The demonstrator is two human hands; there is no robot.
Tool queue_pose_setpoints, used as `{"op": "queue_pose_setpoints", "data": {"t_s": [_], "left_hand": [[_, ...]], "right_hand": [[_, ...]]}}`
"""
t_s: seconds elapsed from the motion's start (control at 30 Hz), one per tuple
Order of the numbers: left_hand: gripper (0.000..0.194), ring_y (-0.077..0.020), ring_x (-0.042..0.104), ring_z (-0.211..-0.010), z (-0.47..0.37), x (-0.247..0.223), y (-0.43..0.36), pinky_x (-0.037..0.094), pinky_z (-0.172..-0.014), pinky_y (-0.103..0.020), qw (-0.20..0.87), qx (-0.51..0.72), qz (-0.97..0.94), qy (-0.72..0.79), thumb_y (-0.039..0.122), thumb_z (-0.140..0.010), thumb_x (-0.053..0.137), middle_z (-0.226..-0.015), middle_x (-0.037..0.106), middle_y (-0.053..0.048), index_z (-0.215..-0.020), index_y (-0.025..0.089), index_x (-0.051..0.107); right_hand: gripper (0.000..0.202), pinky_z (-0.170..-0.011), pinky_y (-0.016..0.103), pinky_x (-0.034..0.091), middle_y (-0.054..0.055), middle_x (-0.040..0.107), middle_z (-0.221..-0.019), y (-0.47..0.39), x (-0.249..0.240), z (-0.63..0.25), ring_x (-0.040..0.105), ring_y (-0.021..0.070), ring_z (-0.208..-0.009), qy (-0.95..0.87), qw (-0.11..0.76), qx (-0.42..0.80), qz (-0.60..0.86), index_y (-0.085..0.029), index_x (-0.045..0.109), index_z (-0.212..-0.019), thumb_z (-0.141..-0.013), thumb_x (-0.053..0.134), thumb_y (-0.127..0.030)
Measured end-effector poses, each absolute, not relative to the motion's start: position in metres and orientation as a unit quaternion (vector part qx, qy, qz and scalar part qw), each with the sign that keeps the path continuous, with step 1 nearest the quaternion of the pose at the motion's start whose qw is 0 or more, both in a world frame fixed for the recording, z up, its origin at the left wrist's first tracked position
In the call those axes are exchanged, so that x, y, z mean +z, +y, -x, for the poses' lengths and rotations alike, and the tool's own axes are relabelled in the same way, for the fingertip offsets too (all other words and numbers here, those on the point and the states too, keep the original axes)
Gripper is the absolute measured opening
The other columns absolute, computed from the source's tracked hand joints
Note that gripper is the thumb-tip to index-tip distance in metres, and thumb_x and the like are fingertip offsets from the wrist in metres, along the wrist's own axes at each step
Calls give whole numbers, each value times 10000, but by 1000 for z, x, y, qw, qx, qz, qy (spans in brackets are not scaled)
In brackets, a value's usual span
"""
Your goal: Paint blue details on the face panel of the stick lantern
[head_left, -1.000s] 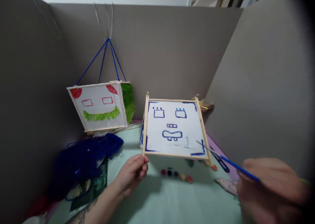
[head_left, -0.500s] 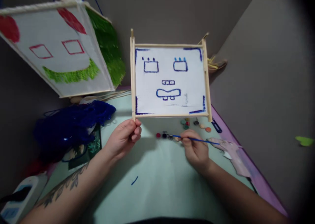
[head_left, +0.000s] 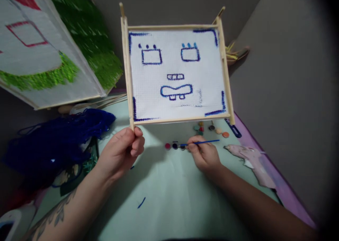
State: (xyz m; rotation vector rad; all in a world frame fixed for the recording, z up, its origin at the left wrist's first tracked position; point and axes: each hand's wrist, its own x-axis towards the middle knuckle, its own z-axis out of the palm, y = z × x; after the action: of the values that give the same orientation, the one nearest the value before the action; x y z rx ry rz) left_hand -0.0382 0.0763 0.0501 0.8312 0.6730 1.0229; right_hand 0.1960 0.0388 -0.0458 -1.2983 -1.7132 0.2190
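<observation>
My left hand (head_left: 123, 149) is closed on the lower left stick of a wooden-framed panel (head_left: 203, 66), holding it up and slightly tilted. Its white face carries blue painted outlines: two box eyes with dots above, a nose, a mouth with two teeth, and corner marks. A thin blue paintbrush (head_left: 206, 141) is pinched in my right hand (head_left: 203, 154), below the panel. The brush tip lies by a row of small paint pots, among them a red pot (head_left: 167, 146) and a dark blue pot (head_left: 175, 146); a further pot is partly hidden by my fingers.
Behind on the left stands a larger framed box (head_left: 79, 40) with a painted face and green fringe. Blue yarn (head_left: 53, 138) heaps below it. A pink glue gun (head_left: 251, 160) and a dark blue cutter (head_left: 234, 128) lie at the right. More pots (head_left: 212, 127) sit under the panel.
The panel and my left hand have come closer, the panel rising and tilting a little. My right hand has shifted slightly left with the brush, its tip now nearer the dark blue pot.
</observation>
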Motion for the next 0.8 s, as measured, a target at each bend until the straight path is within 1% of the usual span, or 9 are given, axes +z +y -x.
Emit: {"op": "queue_pose_setpoints", "data": {"t_s": [0.1,0.2,0.33,0.47,0.67,0.73,0.8], "left_hand": [[161,-40,343,-441,38,53,77,269,-420,-154,736,469,-377,309,312,-781,686,-491,350,53,-735,158,687],[166,-41,326,-442,38,55,77,257,-416,-157,736,471,-376,310,325,-768,699,-491,337,52,-727,165,692],[177,-40,321,-444,38,54,77,261,-411,-156,738,471,-374,306,341,-739,730,-486,359,50,-731,166,702],[185,-37,347,-444,38,54,76,280,-417,-147,743,469,-369,302,340,-733,739,-486,378,50,-738,159,703],[167,-36,365,-447,36,54,76,299,-428,-135,740,471,-363,315,305,-733,740,-489,411,53,-739,148,686],[162,-38,365,-450,36,52,75,296,-430,-136,739,472,-362,317,298,-733,738,-489,420,53,-740,147,680],[165,-41,367,-456,36,49,74,292,-436,-140,745,466,-363,310,304,-739,731,-495,428,50,-751,149,678]], "right_hand": [[158,-553,234,455,12,658,-706,40,-46,-195,621,140,-628,-693,472,101,536,-196,578,-808,-874,439,-232],[153,-549,233,457,13,667,-715,41,-47,-194,628,140,-628,-691,471,106,537,-197,576,-810,-873,440,-230],[144,-534,227,456,13,668,-712,42,-49,-194,632,139,-623,-692,473,108,535,-194,575,-815,-873,449,-229],[131,-520,219,448,13,674,-721,42,-51,-194,631,136,-620,-686,475,116,539,-193,577,-828,-876,461,-231],[135,-565,239,461,22,668,-734,43,-54,-195,629,147,-646,-688,475,127,534,-194,582,-829,-878,460,-225],[127,-587,254,465,17,642,-708,41,-52,-197,615,150,-646,-687,492,122,520,-198,575,-811,-875,466,-212],[121,-604,274,467,15,609,-686,35,-46,-199,593,152,-644,-693,527,111,479,-201,562,-795,-867,466,-184]]}}
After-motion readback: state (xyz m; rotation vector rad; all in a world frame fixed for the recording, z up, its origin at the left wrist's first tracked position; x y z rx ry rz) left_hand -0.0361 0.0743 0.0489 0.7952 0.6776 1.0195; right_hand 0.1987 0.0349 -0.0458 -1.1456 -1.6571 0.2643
